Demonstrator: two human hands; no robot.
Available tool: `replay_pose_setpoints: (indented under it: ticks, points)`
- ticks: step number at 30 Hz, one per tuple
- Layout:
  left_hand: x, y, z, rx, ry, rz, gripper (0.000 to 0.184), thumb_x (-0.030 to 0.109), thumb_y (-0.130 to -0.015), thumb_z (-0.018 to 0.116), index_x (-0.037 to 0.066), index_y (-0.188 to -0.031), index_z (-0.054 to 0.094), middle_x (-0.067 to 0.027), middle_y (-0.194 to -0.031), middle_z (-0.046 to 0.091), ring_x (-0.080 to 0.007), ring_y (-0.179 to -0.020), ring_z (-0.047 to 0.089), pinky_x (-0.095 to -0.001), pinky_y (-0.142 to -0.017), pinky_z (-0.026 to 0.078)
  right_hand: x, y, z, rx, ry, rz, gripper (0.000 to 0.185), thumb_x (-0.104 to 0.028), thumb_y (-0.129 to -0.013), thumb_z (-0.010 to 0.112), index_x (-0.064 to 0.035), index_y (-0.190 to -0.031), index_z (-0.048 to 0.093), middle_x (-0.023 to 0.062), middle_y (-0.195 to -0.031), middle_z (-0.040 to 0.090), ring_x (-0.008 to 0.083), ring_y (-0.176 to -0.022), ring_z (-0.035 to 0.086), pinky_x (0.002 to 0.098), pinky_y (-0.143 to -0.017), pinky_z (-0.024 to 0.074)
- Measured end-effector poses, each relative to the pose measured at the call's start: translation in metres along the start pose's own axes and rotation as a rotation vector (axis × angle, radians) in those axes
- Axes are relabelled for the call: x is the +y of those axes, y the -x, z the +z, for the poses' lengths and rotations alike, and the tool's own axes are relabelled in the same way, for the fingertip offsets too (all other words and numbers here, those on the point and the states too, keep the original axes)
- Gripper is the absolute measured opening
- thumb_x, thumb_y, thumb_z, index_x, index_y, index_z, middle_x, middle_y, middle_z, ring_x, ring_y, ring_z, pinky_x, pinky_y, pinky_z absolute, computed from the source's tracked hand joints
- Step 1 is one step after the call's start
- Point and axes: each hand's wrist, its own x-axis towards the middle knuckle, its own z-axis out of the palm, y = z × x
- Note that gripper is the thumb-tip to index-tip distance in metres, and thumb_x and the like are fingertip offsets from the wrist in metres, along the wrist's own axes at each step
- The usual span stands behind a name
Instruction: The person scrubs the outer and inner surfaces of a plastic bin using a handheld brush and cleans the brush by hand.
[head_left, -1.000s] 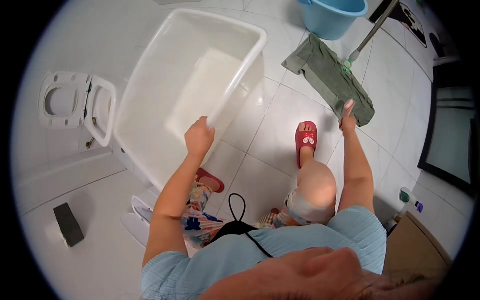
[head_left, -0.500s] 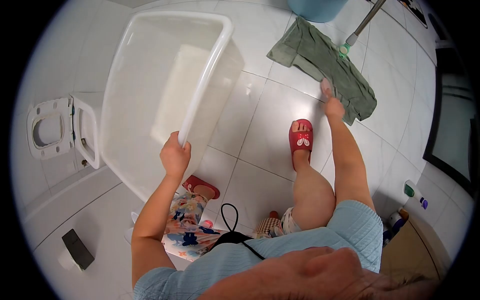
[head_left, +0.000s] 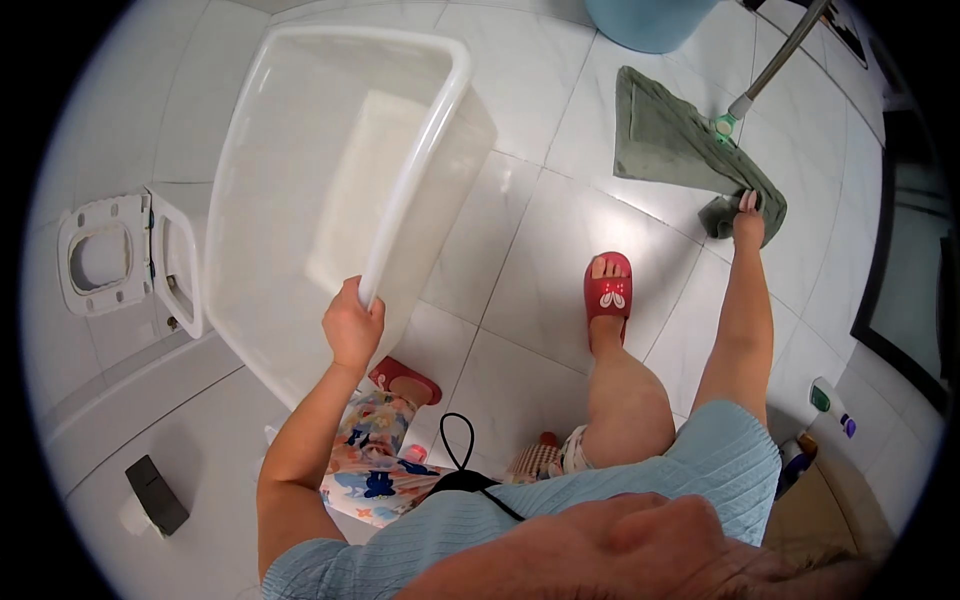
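My left hand (head_left: 352,325) is closed around the near rim of a large white plastic tub (head_left: 455,190), which is tipped on its side with its opening toward the left. Out to the right, my right hand (head_left: 748,225) pinches the near right part of a green cloth (head_left: 670,140). The cloth lies on the floor, partly draped over the head of a mop whose metal pole (head_left: 785,55) rises to the upper right. A green joint (head_left: 724,126) links the pole to the head under the cloth.
A blue bucket (head_left: 650,25) stands beyond the cloth. At the left is a toilet seat (head_left: 100,262), and a black-framed panel (head_left: 900,280) is on the right. My red slippers (head_left: 610,300) are on the white tiles. A tube (head_left: 832,405) lies at the lower right.
My right hand has moved to the right, pulling the cloth's near end along and bunching it. The cloth and mop have shifted right. My left hand still holds the tub's rim.
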Motion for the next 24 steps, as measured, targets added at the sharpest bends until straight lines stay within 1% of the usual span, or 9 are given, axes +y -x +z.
replay_pose_setpoints:
  ticks: [3,5,9,11,12,15,17,21,24]
  points:
    - [-0.001,-0.002,-0.002,-0.009,0.007,-0.01,0.029,0.011,-0.071,0.067,0.006,-0.099,0.059,-0.0155,-0.074,0.063,-0.0344,-0.067,0.062,-0.0435,-0.06,0.05,-0.058,0.016,-0.016,-0.233,-0.863,0.793,0.019,-0.02,-0.093,0.05,-0.0032,-0.088,0.057,0.0052,-0.062,0.047,0.0163,-0.044,0.042,0.0294,-0.039,0.0311]
    - [-0.002,-0.002,-0.002,-0.02,0.005,-0.021,0.03,0.011,-0.071,0.068,0.005,-0.099,0.059,-0.0155,-0.075,0.063,-0.0344,-0.068,0.062,-0.0434,-0.06,0.05,-0.094,0.021,-0.018,-0.382,-1.038,0.844,0.021,-0.02,-0.091,0.055,-0.0082,-0.075,0.051,-0.002,-0.054,0.037,0.011,-0.041,0.036,0.0266,-0.038,0.0257]
    - [-0.003,-0.002,-0.003,-0.025,0.006,0.0,0.033,0.01,-0.069,0.068,0.005,-0.1,0.058,-0.0156,-0.076,0.062,-0.0345,-0.069,0.062,-0.043,-0.061,0.05,-0.253,-0.011,-0.037,-0.178,-0.734,-0.032,0.019,-0.023,-0.091,0.056,-0.0033,-0.09,0.056,0.0063,-0.061,0.05,0.0167,-0.051,0.051,0.0329,-0.047,0.0416]
    - [-0.002,-0.002,-0.004,-0.03,0.014,0.001,0.033,0.009,-0.069,0.068,0.005,-0.1,0.058,-0.0157,-0.077,0.062,-0.0346,-0.07,0.062,-0.0429,-0.061,0.05,-0.326,-0.051,-0.047,0.021,-0.384,-0.525,0.018,-0.019,-0.091,0.053,-0.0045,-0.101,0.058,0.0169,-0.092,0.062,0.0362,-0.085,0.06,0.0429,-0.072,0.0463]
    - [-0.002,-0.001,-0.004,-0.023,0.016,0.009,0.033,0.009,-0.069,0.068,0.005,-0.1,0.058,-0.0152,-0.077,0.062,-0.0343,-0.069,0.061,-0.0427,-0.061,0.05,-0.354,-0.074,-0.045,0.199,-0.274,-0.786,0.02,-0.014,-0.09,0.05,-0.0083,-0.107,0.058,0.0173,-0.101,0.062,0.04,-0.092,0.058,0.0472,-0.075,0.0469]
    - [-0.004,-0.003,-0.008,-0.012,0.019,0.014,0.033,0.008,-0.068,0.068,0.005,-0.1,0.057,-0.0144,-0.076,0.061,-0.0335,-0.069,0.061,-0.0422,-0.06,0.05,-0.415,-0.121,-0.046,0.224,0.05,-0.846,0.027,-0.02,-0.093,0.047,-0.0153,-0.117,0.057,0.0116,-0.112,0.061,0.0366,-0.1,0.059,0.0452,-0.081,0.0485]
    - [-0.003,-0.004,-0.008,-0.007,0.028,0.004,0.034,0.008,-0.068,0.068,0.006,-0.1,0.057,-0.014,-0.076,0.061,-0.033,-0.069,0.061,-0.0419,-0.06,0.05,-0.427,-0.151,-0.031,0.089,0.152,-0.645,0.037,-0.018,-0.089,0.047,-0.0208,-0.125,0.054,0.0103,-0.12,0.059,0.0355,-0.11,0.057,0.0476,-0.086,0.048]
    - [-0.006,-0.004,-0.009,-0.007,0.042,-0.011,0.034,0.008,-0.068,0.069,0.007,-0.099,0.057,-0.0122,-0.076,0.061,-0.0318,-0.068,0.061,-0.0412,-0.059,0.05,-0.431,-0.168,-0.013,0.015,0.314,-0.572,0.043,-0.018,-0.085,0.049,-0.0221,-0.128,0.053,0.0098,-0.125,0.057,0.0353,-0.113,0.056,0.0487,-0.088,0.0477]
    - [-0.006,-0.004,-0.01,-0.021,0.041,-0.02,0.035,0.008,-0.067,0.07,0.007,-0.1,0.057,-0.0116,-0.077,0.061,-0.0314,-0.069,0.061,-0.0413,-0.059,0.049,-0.429,-0.145,-0.023,0.123,0.267,-0.524,0.042,-0.007,-0.082,0.049,-0.0216,-0.122,0.055,0.0116,-0.116,0.059,0.0348,-0.104,0.06,0.0477,-0.082,0.0494]
